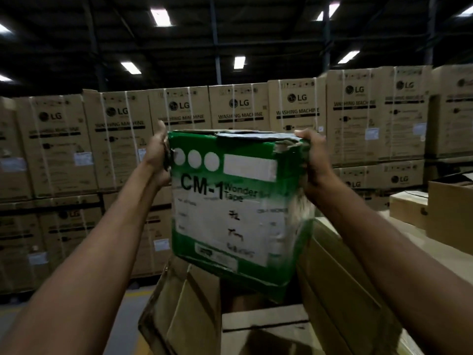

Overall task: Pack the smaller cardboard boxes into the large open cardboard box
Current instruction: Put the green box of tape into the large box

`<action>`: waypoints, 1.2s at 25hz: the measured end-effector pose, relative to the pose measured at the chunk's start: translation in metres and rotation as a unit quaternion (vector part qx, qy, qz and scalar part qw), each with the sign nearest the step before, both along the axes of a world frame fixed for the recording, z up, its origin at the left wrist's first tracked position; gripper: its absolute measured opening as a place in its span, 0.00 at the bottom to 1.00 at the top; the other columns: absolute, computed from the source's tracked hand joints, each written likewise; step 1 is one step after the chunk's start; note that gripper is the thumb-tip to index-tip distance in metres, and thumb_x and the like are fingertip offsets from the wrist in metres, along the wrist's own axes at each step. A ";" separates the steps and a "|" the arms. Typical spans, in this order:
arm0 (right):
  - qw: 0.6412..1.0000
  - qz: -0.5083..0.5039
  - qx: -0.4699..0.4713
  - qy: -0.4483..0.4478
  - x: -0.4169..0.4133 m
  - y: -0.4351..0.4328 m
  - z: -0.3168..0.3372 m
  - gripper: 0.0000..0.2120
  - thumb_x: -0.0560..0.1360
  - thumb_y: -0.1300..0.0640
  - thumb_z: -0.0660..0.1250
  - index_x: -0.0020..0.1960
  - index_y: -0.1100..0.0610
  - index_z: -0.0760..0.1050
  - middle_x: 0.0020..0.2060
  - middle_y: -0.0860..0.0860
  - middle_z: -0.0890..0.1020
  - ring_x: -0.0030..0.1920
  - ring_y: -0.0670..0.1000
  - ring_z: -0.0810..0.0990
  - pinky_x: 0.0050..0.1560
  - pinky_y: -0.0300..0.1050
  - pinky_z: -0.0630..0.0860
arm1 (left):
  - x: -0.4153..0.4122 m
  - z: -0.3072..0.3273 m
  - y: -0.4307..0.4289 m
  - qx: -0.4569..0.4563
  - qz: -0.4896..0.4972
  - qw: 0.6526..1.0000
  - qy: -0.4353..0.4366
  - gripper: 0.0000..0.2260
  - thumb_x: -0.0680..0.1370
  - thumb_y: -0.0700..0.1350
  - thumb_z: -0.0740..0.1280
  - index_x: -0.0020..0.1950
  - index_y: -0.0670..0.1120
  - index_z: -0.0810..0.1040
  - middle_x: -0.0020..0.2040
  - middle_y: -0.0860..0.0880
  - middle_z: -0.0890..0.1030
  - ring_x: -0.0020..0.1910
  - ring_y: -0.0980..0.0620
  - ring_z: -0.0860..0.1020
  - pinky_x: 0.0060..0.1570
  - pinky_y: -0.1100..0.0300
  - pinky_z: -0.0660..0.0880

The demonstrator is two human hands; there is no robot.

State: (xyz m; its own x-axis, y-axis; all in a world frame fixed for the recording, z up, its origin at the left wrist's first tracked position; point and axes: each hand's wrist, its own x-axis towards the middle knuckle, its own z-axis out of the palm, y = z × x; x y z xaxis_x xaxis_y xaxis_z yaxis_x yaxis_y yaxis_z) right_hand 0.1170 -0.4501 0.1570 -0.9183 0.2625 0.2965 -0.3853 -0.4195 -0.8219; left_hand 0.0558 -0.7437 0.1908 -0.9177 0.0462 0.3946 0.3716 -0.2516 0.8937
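A green and white cardboard box [238,206] printed "CM-1 Wonder Tape" hangs in the air in front of me, tilted, with a torn top edge. My left hand [156,156] grips its upper left side and my right hand [313,165] grips its upper right corner. Directly below it stands the large open cardboard box [179,311], flaps spread outward. Inside that box the top of a plain brown smaller box [266,320] shows under the green one.
Tall stacks of strapped washing machine cartons [240,108] form a wall across the back. At the right, an open brown box [450,213] and a smaller carton [408,208] rest on a cardboard surface. Grey floor with a yellow line [133,294] lies at the lower left.
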 end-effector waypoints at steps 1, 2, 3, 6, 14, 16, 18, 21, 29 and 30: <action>1.000 0.024 0.011 0.004 0.002 0.006 -0.001 0.36 0.65 0.46 0.72 0.68 0.63 0.75 0.56 0.62 0.84 0.49 0.60 0.86 0.41 0.52 0.82 | 0.005 -0.006 -0.003 -0.011 -0.012 1.000 -0.023 0.33 0.83 0.67 0.51 0.62 0.41 0.81 0.57 0.38 0.85 0.55 0.40 0.84 0.48 0.51 0.83; 0.999 0.038 0.018 0.011 0.001 0.011 -0.004 0.33 0.67 0.48 0.70 0.67 0.64 0.76 0.56 0.62 0.85 0.49 0.61 0.86 0.41 0.52 0.82 | 0.009 -0.011 -0.005 -0.035 -0.021 0.998 -0.047 0.31 0.82 0.65 0.57 0.66 0.39 0.80 0.60 0.37 0.84 0.56 0.39 0.83 0.51 0.50 0.81; 0.998 0.052 0.019 0.020 -0.002 0.015 -0.007 0.29 0.69 0.50 0.68 0.66 0.64 0.76 0.56 0.62 0.85 0.49 0.61 0.85 0.41 0.51 0.82 | 0.016 -0.016 -0.003 -0.063 -0.021 0.995 -0.069 0.29 0.80 0.62 0.63 0.68 0.39 0.79 0.61 0.37 0.83 0.55 0.39 0.82 0.51 0.51 0.79; 0.995 0.086 0.033 0.030 -0.007 0.028 -0.010 0.20 0.77 0.54 0.60 0.64 0.62 0.77 0.56 0.61 0.85 0.47 0.58 0.85 0.40 0.46 0.82 | 0.037 -0.021 0.007 -0.097 -0.006 0.990 -0.098 0.25 0.74 0.54 0.70 0.67 0.42 0.81 0.58 0.40 0.83 0.45 0.45 0.83 0.41 0.56 0.77; 0.988 0.138 0.074 0.013 0.010 0.059 -0.023 0.17 0.82 0.54 0.52 0.53 0.62 0.77 0.38 0.54 0.87 0.35 0.50 0.84 0.30 0.35 0.77 | 0.084 -0.024 0.033 -0.121 -0.044 0.985 -0.116 0.18 0.80 0.47 0.65 0.67 0.39 0.75 0.55 0.39 0.85 0.45 0.45 0.85 0.41 0.57 0.83; 0.984 0.157 0.084 0.021 0.016 0.062 -0.030 0.18 0.83 0.56 0.50 0.50 0.61 0.76 0.32 0.52 0.86 0.29 0.47 0.83 0.26 0.34 0.75 | 0.087 -0.029 0.033 -0.144 -0.045 0.979 -0.140 0.19 0.80 0.49 0.67 0.68 0.39 0.76 0.57 0.38 0.85 0.48 0.44 0.85 0.44 0.56 0.83; 0.981 0.159 0.106 0.017 0.013 0.061 -0.034 0.18 0.83 0.57 0.49 0.49 0.62 0.75 0.30 0.51 0.84 0.27 0.47 0.82 0.25 0.34 0.74 | 0.092 -0.035 0.036 -0.146 -0.049 0.976 -0.157 0.19 0.82 0.50 0.67 0.69 0.40 0.77 0.58 0.38 0.85 0.47 0.45 0.85 0.43 0.55 0.84; 0.981 0.158 0.111 0.013 0.002 0.067 -0.040 0.16 0.82 0.57 0.52 0.41 0.61 0.74 0.27 0.51 0.81 0.25 0.47 0.79 0.25 0.34 0.72 | 0.095 -0.049 0.045 -0.137 -0.053 0.973 -0.181 0.16 0.83 0.49 0.65 0.65 0.40 0.79 0.50 0.39 0.86 0.40 0.46 0.86 0.39 0.55 0.85; 0.986 0.066 0.145 -0.045 -0.030 0.088 -0.096 0.16 0.76 0.63 0.61 0.30 0.58 0.73 0.23 0.50 0.75 0.23 0.48 0.75 0.25 0.38 0.73 | 0.084 -0.093 0.061 -0.163 -0.058 0.958 -0.228 0.15 0.84 0.48 0.63 0.65 0.39 0.78 0.50 0.39 0.87 0.41 0.46 0.86 0.42 0.53 0.84; 0.983 0.062 0.163 -0.059 -0.031 0.091 -0.103 0.20 0.79 0.65 0.58 0.29 0.58 0.74 0.23 0.50 0.76 0.23 0.47 0.76 0.25 0.37 0.73 | 0.081 -0.100 0.061 -0.169 -0.059 0.956 -0.234 0.16 0.84 0.49 0.64 0.66 0.39 0.78 0.52 0.39 0.86 0.42 0.45 0.86 0.43 0.53 0.84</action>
State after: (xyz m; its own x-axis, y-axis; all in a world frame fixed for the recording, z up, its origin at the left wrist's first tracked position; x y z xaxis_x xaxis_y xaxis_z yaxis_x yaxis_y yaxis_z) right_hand 0.0864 -0.3592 0.0536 -0.9702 0.0560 0.2356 -0.2417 -0.1649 -0.9562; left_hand 0.1365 -0.6827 0.0904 -0.9707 0.2115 -0.1137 -0.1020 0.0651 0.9926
